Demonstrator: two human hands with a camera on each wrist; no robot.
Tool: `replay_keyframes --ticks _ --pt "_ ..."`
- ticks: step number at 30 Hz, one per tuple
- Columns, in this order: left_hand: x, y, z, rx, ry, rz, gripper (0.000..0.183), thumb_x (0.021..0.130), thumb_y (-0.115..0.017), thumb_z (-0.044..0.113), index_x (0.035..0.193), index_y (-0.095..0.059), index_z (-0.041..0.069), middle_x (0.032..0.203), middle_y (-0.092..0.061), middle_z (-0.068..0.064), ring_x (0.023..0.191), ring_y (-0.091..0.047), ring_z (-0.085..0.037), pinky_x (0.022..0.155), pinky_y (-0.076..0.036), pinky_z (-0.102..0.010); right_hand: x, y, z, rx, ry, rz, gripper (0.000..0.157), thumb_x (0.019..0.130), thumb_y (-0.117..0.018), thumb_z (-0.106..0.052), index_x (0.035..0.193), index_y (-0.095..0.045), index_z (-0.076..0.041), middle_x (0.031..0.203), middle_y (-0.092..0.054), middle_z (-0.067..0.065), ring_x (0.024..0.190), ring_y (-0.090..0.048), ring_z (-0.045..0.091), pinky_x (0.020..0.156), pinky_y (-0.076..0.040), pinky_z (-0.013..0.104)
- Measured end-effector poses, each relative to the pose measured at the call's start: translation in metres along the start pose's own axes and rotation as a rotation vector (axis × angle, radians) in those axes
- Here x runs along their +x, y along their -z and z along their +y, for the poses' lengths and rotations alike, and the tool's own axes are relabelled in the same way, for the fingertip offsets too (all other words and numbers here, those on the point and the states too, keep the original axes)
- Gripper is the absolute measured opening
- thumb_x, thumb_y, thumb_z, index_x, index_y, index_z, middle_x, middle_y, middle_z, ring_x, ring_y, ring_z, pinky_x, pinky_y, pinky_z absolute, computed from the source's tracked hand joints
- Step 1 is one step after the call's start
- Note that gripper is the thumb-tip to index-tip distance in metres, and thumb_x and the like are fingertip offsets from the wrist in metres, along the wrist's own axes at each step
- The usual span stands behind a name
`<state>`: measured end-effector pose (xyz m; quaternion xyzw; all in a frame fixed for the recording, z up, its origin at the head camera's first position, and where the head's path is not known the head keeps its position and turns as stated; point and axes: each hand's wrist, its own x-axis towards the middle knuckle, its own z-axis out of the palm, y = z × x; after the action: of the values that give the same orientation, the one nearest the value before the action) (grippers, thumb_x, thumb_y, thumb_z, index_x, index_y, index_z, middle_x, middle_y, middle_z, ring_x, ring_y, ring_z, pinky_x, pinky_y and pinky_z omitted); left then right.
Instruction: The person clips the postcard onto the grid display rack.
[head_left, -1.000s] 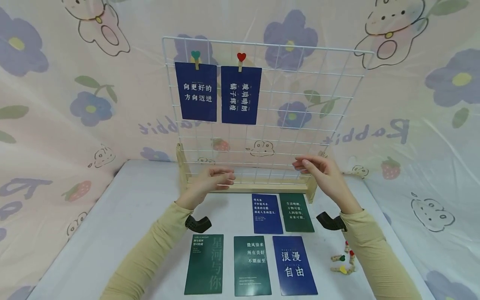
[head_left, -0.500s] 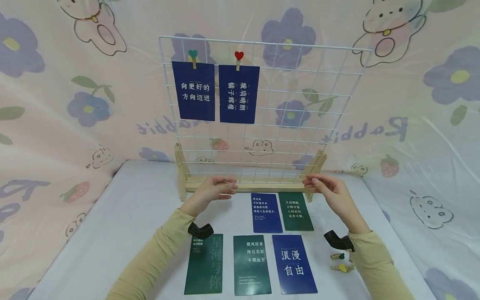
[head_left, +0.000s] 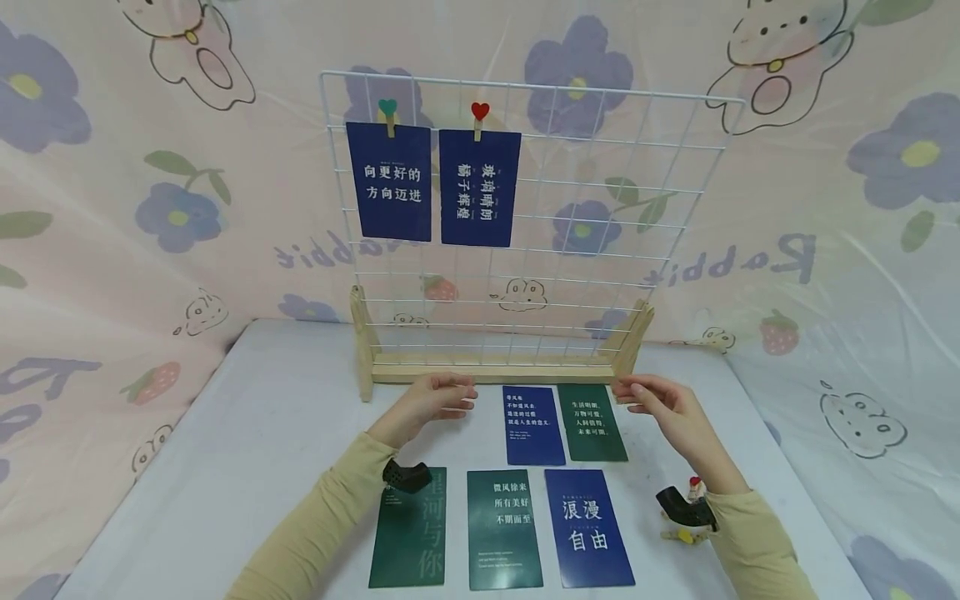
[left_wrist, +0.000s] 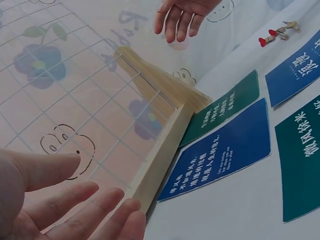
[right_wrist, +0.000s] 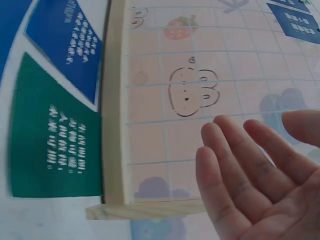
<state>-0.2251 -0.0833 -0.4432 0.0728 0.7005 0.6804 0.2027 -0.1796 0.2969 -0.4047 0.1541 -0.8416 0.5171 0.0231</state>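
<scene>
See two blue cards point(head_left: 388, 217) clipped to the wire grid point(head_left: 540, 250), upper centre-left, likely for display; note left hand point(head_left: 429, 405) and right hand point(head_left: 667, 410) relaxed, empty.

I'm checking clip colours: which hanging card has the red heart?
The right hanging card, clipped under a red heart; the left card has a green one.

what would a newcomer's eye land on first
Probably the two dark blue rectangular cards, held by green and red heart-topped clips at the upper left of a white wire grid. Next come the person's bare left hand and right hand, empty, raised in front of it. On the white tabletop lie five blue and green rectangular cards in two rows.
</scene>
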Motion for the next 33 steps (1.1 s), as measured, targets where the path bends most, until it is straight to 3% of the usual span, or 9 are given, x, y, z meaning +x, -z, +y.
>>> replay_keyframes --ticks 9,15,22,33 --pt "0.005 -0.011 -0.013 0.009 -0.015 -0.047 0.038 0.097 -0.058 0.013 0.127 -0.053 -0.009 0.117 -0.062 -0.024 0.105 -0.061 -0.038 0.089 -0.051 -0.047 -0.013 -0.01 0.013 0.007 -0.058 -0.019 0.037 0.103 -0.047 -0.023 0.125 -0.055 0.005 0.11 -0.066 0.016 0.1 -0.065 0.027 0.081 -0.054 0.03" --pt "0.011 -0.021 -0.019 0.014 0.018 -0.039 0.038 0.095 -0.06 0.013 0.126 -0.055 -0.009 0.113 -0.065 -0.021 0.104 -0.062 -0.037 0.088 -0.052 -0.045 -0.02 -0.015 0.02 0.022 -0.11 -0.047 0.039 0.102 -0.048 -0.024 0.126 -0.054 0.006 0.114 -0.063 0.024 0.102 -0.064 0.025 0.083 -0.054 0.036" --pt "0.014 -0.027 -0.025 -0.011 0.052 -0.044 0.037 0.095 -0.06 0.011 0.125 -0.054 -0.01 0.115 -0.062 -0.026 0.101 -0.064 -0.035 0.085 -0.053 -0.04 -0.031 -0.014 0.026 0.029 -0.162 -0.09 0.039 0.102 -0.049 -0.021 0.125 -0.054 0.009 0.115 -0.062 0.025 0.105 -0.062 0.029 0.083 -0.053 0.029" --pt "0.02 -0.032 -0.03 -0.049 0.104 -0.01 0.039 0.093 -0.062 0.011 0.126 -0.054 -0.01 0.112 -0.063 -0.024 0.096 -0.066 -0.028 0.084 -0.054 -0.036 -0.047 -0.006 0.036 0.005 -0.201 -0.129 0.039 0.102 -0.049 -0.021 0.125 -0.053 0.01 0.113 -0.064 0.023 0.102 -0.063 0.029 0.083 -0.052 0.025"
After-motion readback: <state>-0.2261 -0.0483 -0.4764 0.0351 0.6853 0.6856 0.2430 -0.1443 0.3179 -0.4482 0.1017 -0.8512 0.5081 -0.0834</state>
